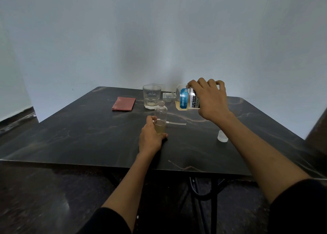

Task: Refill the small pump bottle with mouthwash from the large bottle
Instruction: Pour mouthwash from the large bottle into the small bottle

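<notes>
Amber mouthwash tipping from large bottle (184, 99) clamped in right grip (210, 99), left grip (150, 138) clamped steadying small pump bottle (160, 118) below.

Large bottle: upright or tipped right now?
Tipped. The large bottle lies about level in the right hand, its uncapped neck over the small bottle.

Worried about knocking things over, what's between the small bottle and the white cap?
Head view: bare table between small bottle and white cap; the pump tube lies just behind.
</notes>
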